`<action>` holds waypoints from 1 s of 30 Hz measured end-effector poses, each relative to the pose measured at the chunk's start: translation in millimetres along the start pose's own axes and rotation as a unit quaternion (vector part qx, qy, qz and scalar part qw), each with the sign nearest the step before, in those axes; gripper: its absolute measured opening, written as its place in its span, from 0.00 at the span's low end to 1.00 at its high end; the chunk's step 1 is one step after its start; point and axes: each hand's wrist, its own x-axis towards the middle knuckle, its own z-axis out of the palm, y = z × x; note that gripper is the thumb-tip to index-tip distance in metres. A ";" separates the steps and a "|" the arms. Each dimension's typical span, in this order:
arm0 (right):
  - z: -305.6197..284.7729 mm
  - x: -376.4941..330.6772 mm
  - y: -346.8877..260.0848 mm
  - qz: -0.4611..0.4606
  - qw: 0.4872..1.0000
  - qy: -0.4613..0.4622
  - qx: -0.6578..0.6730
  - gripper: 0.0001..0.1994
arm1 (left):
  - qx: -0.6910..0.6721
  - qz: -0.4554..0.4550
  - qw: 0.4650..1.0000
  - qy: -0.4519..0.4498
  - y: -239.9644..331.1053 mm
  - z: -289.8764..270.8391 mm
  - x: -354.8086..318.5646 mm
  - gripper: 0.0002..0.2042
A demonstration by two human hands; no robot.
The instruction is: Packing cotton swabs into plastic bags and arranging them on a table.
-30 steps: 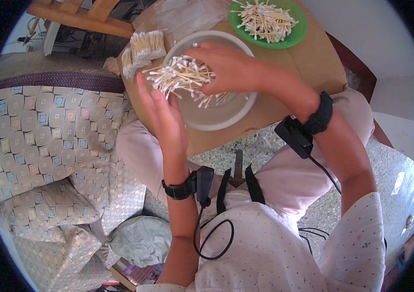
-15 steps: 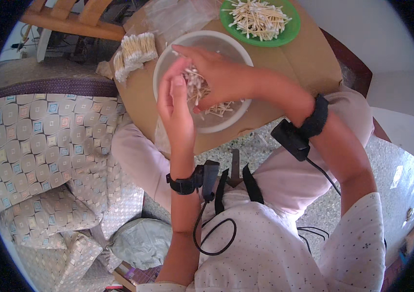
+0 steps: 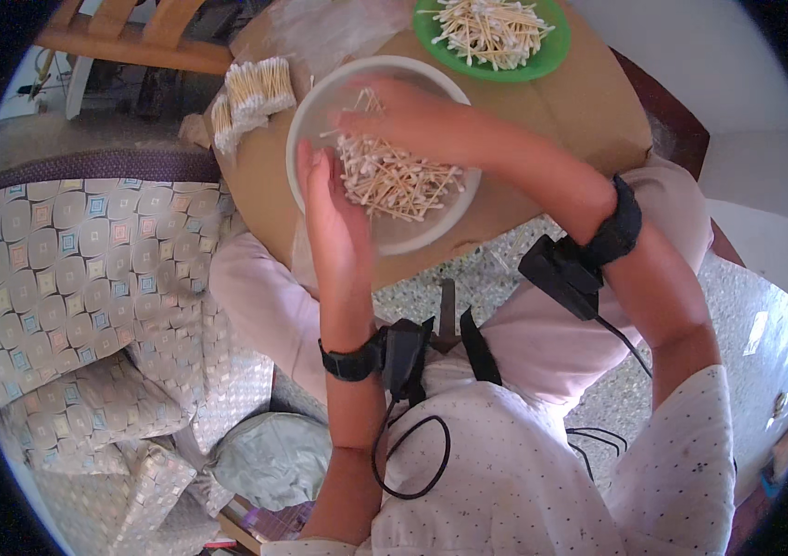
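Home: patterned sofa (image 3: 79,278), cushions (image 3: 269,459).

Bright daylight, strong fisheye bend, black rim all round.

Light is soft and even, brightest at the upper right, where the pale floor (image 3: 764,157) washes out almost to white. The brown tabletop (image 3: 588,102) and the white bowl (image 3: 320,120) are well lit without hard glare; the right hand (image 3: 403,116) casts a faint shadow into the bowl, and deeper shade lies under the tabletop edge. The middle is sharp, down to single cotton swabs (image 3: 394,181). Toward the rim straight edges curve, the patterned cushions (image 3: 69,278) stretch and soften, and the corners go fully black.
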 end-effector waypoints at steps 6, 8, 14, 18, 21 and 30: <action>12.3 2.8 -10.4 0.125 0.871 0.091 0.467 0.24 | -0.038 -0.013 0.998 -0.040 -10.8 6.6 17.2 0.26; 8.9 -2.5 -15.4 0.222 0.774 0.107 0.583 0.20 | -0.039 -0.029 0.999 -0.018 -8.8 12.0 16.3 0.25; 30.8 4.0 6.3 0.163 0.725 0.122 0.658 0.17 | -0.054 -0.121 0.991 0.002 -4.8 17.1 9.8 0.24; 42.6 12.3 16.1 0.147 0.716 0.156 0.665 0.17 | -0.076 -0.065 0.995 -0.016 -9.9 19.0 11.4 0.24; 43.0 17.2 12.9 0.113 0.738 0.143 0.649 0.17 | -0.046 -0.004 0.999 -0.008 -4.9 27.1 7.1 0.25; 33.4 14.5 -7.2 0.049 0.745 0.130 0.653 0.19 | 0.042 0.139 0.989 0.000 15.1 43.7 -4.6 0.27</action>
